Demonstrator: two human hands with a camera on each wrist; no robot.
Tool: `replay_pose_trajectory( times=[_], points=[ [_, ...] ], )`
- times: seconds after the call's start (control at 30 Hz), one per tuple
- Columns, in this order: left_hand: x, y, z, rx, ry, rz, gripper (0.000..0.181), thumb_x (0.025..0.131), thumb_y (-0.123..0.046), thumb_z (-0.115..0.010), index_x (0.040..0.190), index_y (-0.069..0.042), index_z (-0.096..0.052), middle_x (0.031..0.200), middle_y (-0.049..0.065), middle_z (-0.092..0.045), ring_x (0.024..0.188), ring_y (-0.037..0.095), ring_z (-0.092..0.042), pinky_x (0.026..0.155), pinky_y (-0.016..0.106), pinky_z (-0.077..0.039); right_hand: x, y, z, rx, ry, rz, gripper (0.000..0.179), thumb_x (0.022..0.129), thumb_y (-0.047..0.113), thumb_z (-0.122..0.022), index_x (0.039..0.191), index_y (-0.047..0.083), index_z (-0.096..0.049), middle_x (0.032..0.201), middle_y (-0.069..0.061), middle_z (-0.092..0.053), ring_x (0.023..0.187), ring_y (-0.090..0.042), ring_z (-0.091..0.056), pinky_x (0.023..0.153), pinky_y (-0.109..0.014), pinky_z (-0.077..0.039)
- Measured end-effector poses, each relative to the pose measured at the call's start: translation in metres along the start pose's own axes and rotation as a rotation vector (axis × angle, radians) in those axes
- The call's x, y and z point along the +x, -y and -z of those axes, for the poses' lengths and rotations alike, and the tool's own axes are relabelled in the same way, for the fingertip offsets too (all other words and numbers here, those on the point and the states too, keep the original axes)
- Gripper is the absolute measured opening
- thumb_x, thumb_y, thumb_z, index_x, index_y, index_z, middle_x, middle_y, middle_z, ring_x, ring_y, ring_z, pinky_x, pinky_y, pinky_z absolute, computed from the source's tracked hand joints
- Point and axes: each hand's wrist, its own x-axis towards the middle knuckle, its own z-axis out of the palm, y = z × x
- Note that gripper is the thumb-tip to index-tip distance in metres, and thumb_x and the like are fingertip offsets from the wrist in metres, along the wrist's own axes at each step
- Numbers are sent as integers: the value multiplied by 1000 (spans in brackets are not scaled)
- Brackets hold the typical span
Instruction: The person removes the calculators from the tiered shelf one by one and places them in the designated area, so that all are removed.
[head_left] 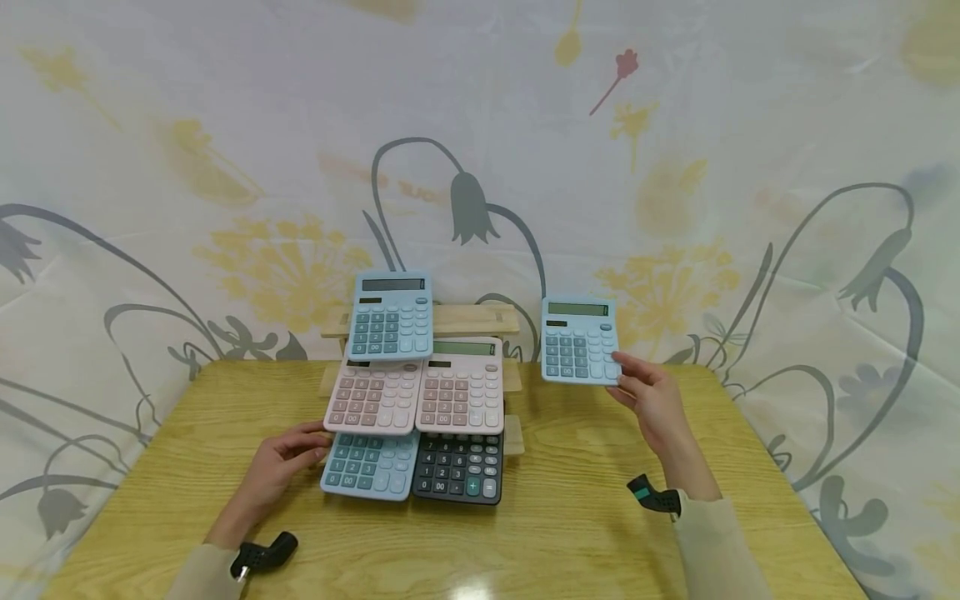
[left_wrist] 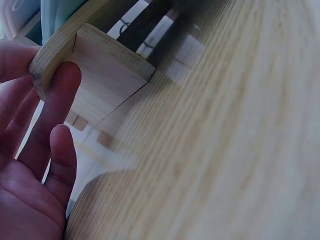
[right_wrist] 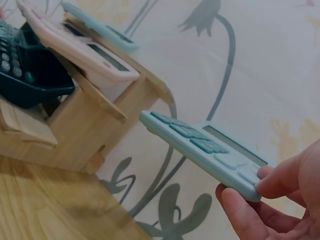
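Note:
Between the thumb and fingers of my right hand point(head_left: 654, 403) is a light blue calculator point(head_left: 579, 343), pinched by its lower right edge and lifted to the right of a tiered wooden rack point(head_left: 513, 435). My left hand point(head_left: 276, 468) is at the rack's left side; in the left wrist view its fingers pinch the end of a wooden strip point(left_wrist: 55, 57). On the rack's top tier, at the left, rests another blue calculator point(head_left: 393, 317). Two pink calculators point(head_left: 372, 398) point(head_left: 460, 387) share the middle tier. Below them are a blue calculator point(head_left: 371, 467) and a black calculator point(head_left: 457, 468), their displays hidden.
The rack stands on a wood-grain table point(head_left: 570, 500), near its back edge. Behind it hangs a pale curtain point(head_left: 480, 100) with printed flowers. The right part of the rack's top board point(head_left: 476, 320) shows bare wood. Each wrist wears a black device point(head_left: 264, 553).

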Motion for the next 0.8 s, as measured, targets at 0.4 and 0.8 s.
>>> replay_pose_trajectory(
  times=[0.4,0.8],
  points=[
    [0,-1,-1,8,-6,1,15,93,4,-65,103,14,-69,118,-21,-62,110,-4,-56,75,20,-51,-4,-17,4,-9,-5,-43,43,102,-5,-43,144,-15,-38,117,-6,-55,95,-7,-64,84,-22,-53],
    [0,-2,-1,7,3,-12,14,93,5,-64,103,14,-69,120,-21,-60,111,-4,-55,76,19,-52,-7,-34,8,-16,9,-80,44,102,-4,-43,144,-14,-37,127,-14,-50,98,-6,-63,87,-25,-53]
  ],
)
